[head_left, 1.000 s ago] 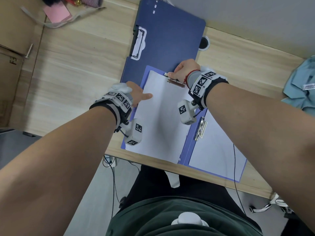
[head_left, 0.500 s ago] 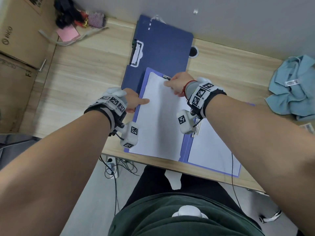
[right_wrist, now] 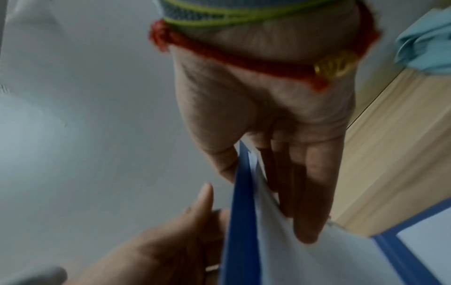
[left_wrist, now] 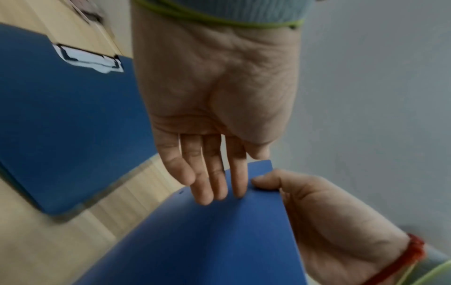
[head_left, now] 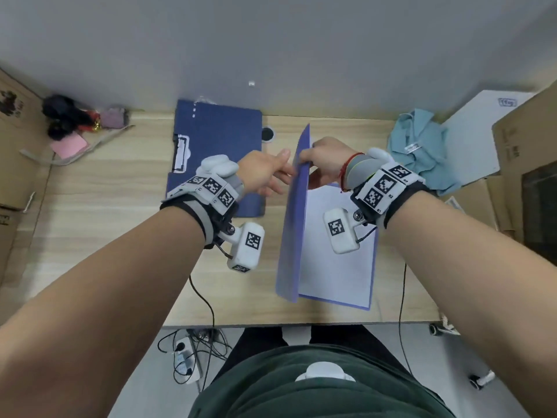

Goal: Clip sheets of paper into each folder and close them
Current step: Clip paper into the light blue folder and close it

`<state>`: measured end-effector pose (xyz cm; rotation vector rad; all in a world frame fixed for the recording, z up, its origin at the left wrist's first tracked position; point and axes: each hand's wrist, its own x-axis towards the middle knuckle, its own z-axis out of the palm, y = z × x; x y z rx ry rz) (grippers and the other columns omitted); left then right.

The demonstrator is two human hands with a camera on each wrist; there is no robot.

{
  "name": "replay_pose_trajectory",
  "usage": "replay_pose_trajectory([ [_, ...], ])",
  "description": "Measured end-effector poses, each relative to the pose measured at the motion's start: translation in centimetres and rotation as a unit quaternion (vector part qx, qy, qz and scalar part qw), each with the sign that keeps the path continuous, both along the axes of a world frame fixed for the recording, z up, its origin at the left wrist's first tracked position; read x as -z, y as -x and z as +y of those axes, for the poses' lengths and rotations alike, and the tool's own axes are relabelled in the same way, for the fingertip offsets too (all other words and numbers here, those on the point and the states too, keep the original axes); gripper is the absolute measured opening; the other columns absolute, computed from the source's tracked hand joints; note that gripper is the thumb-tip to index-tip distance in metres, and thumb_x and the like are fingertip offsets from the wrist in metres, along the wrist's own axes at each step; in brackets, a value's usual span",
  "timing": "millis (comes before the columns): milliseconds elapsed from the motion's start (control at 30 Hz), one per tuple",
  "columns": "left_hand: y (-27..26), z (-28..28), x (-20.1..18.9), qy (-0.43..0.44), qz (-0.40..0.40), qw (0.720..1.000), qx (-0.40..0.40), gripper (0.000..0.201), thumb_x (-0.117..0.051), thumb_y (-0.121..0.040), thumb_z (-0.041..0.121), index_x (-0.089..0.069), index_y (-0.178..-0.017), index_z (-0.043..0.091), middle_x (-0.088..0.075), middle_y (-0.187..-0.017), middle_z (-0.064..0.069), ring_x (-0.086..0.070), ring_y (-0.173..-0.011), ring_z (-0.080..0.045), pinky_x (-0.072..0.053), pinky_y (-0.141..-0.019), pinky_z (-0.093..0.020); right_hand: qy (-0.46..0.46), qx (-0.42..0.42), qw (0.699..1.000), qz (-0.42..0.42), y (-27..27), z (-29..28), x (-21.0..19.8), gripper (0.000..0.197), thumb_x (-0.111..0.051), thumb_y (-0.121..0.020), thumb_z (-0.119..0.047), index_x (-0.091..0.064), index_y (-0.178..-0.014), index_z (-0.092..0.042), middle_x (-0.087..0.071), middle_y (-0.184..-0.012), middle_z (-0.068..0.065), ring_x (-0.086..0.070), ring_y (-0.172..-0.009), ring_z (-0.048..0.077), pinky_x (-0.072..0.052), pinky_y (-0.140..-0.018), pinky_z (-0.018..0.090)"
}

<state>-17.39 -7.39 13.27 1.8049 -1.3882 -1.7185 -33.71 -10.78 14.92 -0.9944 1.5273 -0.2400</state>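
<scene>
Two hands at upright folder cover point(head_left: 294, 212): right hand point(head_left: 327, 164) pinches its top edge; left hand point(head_left: 265, 173), fingers straight, touches its outer face.

No legible text on either folder or on the paper. Wrist bands point(head_left: 386, 184) carry square black-and-white coded markers; small characters beside them are too small to read. White board point(head_left: 482, 128) at far right bears a small handwritten mark, unreadable. Cardboard box point(head_left: 12, 116) at left has a dark print, illegible.
</scene>
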Motion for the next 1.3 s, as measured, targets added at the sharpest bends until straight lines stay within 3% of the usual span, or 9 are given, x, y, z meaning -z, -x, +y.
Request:
replay_pose_trajectory([
  [133, 4.0, 0.0, 3.8, -0.016, -0.024, 1.000, 0.012, 0.030, -0.050, -0.099, 0.043, -0.066, -0.097, 0.018, -0.064, -0.092, 0.000, -0.060, -0.068, -0.012, -0.046, -0.059, -0.021, 0.004, 0.039, 0.998, 0.049, 6.5, 0.9, 0.7, 0.029, -0.055, -0.077, 0.000, -0.059, -0.104, 0.008, -0.061, -0.092, 0.019, -0.067, -0.080, 0.034, -0.059, -0.076, 0.052],
  [267, 5.6, 1.0, 8.9, -0.072, -0.095, 0.993, -0.014, 0.028, -0.060, -0.090, 0.047, -0.063, -0.087, 0.019, -0.065, -0.093, -0.003, -0.063, -0.080, -0.019, -0.054, -0.068, -0.029, -0.037, 0.079, 0.986, 0.140, 13.8, 0.8, 7.6, 0.044, -0.066, -0.050, -0.015, -0.058, -0.093, -0.012, -0.063, -0.093, 0.012, -0.067, -0.087, 0.031, -0.058, -0.080, 0.049],
  [433, 6.3, 2.6, 12.3, -0.136, -0.180, 0.974, 0.002, 0.056, -0.063, -0.079, 0.060, -0.063, -0.106, 0.012, -0.065, -0.106, -0.006, -0.067, -0.099, -0.028, -0.056, -0.091, -0.044, -0.076, 0.069, 0.973, 0.207, 15.0, 4.0, 8.9, 0.020, -0.065, -0.079, -0.019, -0.051, -0.093, -0.014, -0.053, -0.092, 0.006, -0.053, -0.086, 0.024, -0.048, -0.082, 0.035],
  [600, 7.2, 3.1, 15.1, -0.167, -0.206, 0.964, 0.002, 0.085, -0.068, -0.060, 0.069, -0.059, -0.120, 0.009, -0.068, -0.111, -0.011, -0.065, -0.100, -0.031, -0.055, -0.091, -0.047, -0.149, 0.066, 0.972, 0.168, 18.4, 4.1, 17.3, 0.039, -0.065, -0.059, -0.027, -0.055, -0.095, -0.016, -0.064, -0.107, 0.010, -0.063, -0.096, 0.027, -0.052, -0.093, 0.042],
  [733, 7.6, 2.6, 16.2, -0.191, -0.189, 0.963, -0.038, 0.099, -0.078, -0.034, 0.073, -0.063, -0.113, 0.015, -0.071, -0.108, -0.003, -0.067, -0.098, -0.026, -0.054, -0.091, -0.044, -0.145, 0.061, 0.972, 0.176, 16.6, 4.3, 13.5, 0.044, -0.067, -0.074, -0.023, -0.054, -0.115, -0.013, -0.056, -0.107, 0.009, -0.061, -0.106, 0.030, -0.049, -0.094, 0.040],
  [833, 7.6, 2.6, 16.4, -0.213, -0.130, 0.966, -0.075, 0.093, -0.084, -0.038, 0.066, -0.064, -0.113, 0.016, -0.072, -0.106, 0.001, -0.069, -0.098, -0.025, -0.055, -0.092, -0.043, -0.140, 0.053, 0.969, 0.198, 16.6, 4.1, 12.8, 0.043, -0.061, -0.089, -0.023, -0.053, -0.125, -0.001, -0.058, -0.117, 0.010, -0.059, -0.111, 0.031, -0.048, -0.099, 0.039],
  [967, 6.6, 1.9, 18.9, -0.188, -0.107, 0.969, -0.122, 0.125, -0.079, -0.027, 0.083, -0.053, -0.133, 0.023, -0.068, -0.120, 0.004, -0.068, -0.103, -0.026, -0.055, -0.088, -0.048, -0.141, 0.069, 0.976, 0.152, 17.2, 2.8, 15.0, 0.057, -0.069, -0.068, -0.034, -0.060, -0.119, -0.011, -0.067, -0.116, 0.004, -0.065, -0.102, 0.029, -0.053, -0.095, 0.045],
  [1067, 5.6, 0.4, 17.7, -0.126, -0.101, 0.977, -0.138, 0.121, -0.075, -0.033, 0.084, -0.051, -0.135, 0.022, -0.063, -0.127, 0.002, -0.063, -0.111, -0.026, -0.052, -0.095, -0.049, -0.139, 0.092, 0.979, 0.119, 17.4, 1.6, 16.9, 0.070, -0.068, -0.055, -0.034, -0.061, -0.121, -0.013, -0.069, -0.115, 0.007, -0.069, -0.096, 0.030, -0.056, -0.088, 0.051],
  [1300, -1.2, -4.2, 13.8, -0.071, -0.071, 0.971, -0.217, 0.094, -0.085, -0.036, 0.072, -0.065, -0.113, 0.021, -0.073, -0.111, 0.001, -0.071, -0.100, -0.027, -0.055, -0.090, -0.050, -0.072, 0.082, 0.992, 0.068, 10.4, -1.4, 11.1, 0.032, -0.067, -0.086, -0.031, -0.062, -0.111, -0.012, -0.064, -0.091, -0.003, -0.064, -0.092, 0.022, -0.054, -0.090, 0.037],
])
